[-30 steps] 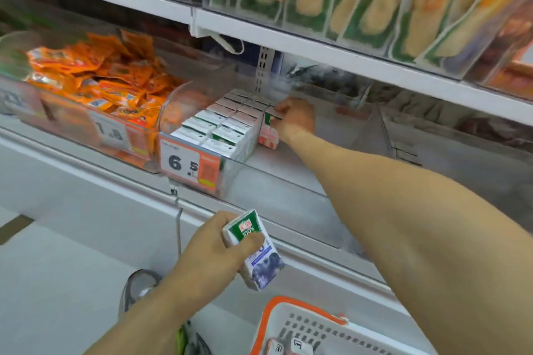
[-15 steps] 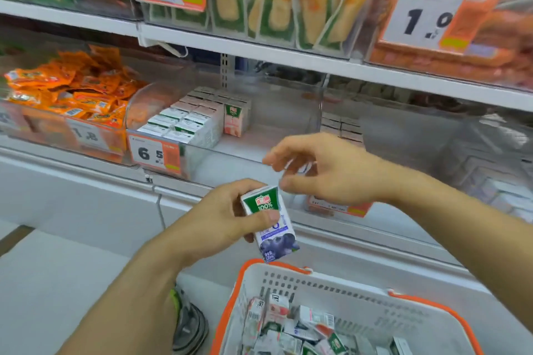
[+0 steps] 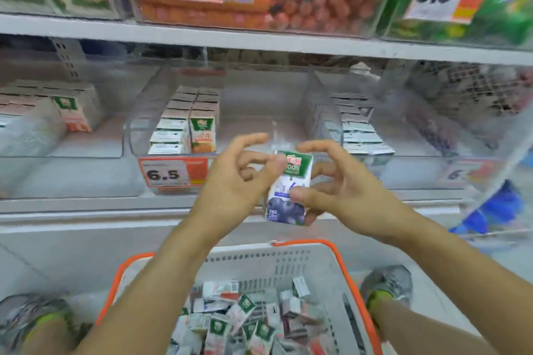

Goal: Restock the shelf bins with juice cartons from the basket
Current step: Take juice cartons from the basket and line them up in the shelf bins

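A small blueberry juice carton (image 3: 285,207), white with a green top, is upright in front of the shelf, above the basket. My left hand (image 3: 230,190) pinches its upper left side with the thumb on the green top. My right hand (image 3: 346,193) grips its right side, thumb across the front and fingers behind. The white basket with an orange rim (image 3: 343,265) sits below, holding several loose cartons (image 3: 239,323). Behind my hands, a clear shelf bin (image 3: 135,138) holds rows of orange-label cartons (image 3: 202,130); its right half is bare.
A clear bin to the right holds rows of cartons (image 3: 357,130); another at the left holds cartons (image 3: 72,112). A 6.5 price tag (image 3: 173,173) hangs on the middle bin. The upper shelf edge (image 3: 259,40) carries sausages. My shoes (image 3: 386,282) flank the basket.
The view swung right and down to the middle bin. My right hand came back from the left bin and took hold of the blueberry carton that my left hand raised.
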Motion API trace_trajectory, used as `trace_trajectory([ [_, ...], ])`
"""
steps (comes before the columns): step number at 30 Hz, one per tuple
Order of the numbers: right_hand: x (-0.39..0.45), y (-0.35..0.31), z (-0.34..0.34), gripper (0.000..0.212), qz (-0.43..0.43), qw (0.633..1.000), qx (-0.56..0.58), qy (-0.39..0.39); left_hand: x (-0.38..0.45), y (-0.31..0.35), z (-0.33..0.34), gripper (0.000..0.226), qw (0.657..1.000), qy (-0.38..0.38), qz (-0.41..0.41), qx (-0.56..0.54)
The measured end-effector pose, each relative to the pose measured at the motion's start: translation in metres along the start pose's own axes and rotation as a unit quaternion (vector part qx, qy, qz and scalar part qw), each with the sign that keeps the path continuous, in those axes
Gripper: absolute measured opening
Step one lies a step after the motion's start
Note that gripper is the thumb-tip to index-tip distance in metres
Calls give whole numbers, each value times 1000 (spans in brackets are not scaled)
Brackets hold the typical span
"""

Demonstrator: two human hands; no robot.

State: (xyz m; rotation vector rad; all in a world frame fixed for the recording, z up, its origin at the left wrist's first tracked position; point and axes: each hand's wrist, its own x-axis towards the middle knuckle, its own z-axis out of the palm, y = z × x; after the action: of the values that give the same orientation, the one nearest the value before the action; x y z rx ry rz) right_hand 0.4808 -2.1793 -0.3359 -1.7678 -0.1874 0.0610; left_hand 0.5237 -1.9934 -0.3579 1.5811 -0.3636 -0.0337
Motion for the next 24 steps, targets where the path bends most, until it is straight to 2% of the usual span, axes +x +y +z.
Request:
trace_trajectory([
  [2,-7,-3,-31,56,-44,997,29,62,11,-1,21,41,986,72,94,113],
  [4,-11,-5,-67,49,-102,984,26,145,25,-9,30,39,930,119,196,289],
  [5,-12,-7,-86,47,-129,973,4,192,30,-15,34,40,904,116,221,348],
  [7,-6,-7,-126,46,-156,947,-60,273,38,-30,43,40,885,80,217,404],
  [10,24,8,-184,46,-123,913,-189,340,42,-51,54,33,861,64,234,448],
  [13,66,31,-226,46,-50,893,-298,333,45,-62,52,24,843,92,275,454],
  [16,114,53,-237,50,9,888,-370,274,48,-67,49,23,835,106,305,446],
  [21,167,81,-237,50,54,889,-414,186,51,-70,49,19,831,125,326,434],
  [24,177,88,-229,47,52,869,-461,172,51,-71,50,19,827,125,326,441],
])
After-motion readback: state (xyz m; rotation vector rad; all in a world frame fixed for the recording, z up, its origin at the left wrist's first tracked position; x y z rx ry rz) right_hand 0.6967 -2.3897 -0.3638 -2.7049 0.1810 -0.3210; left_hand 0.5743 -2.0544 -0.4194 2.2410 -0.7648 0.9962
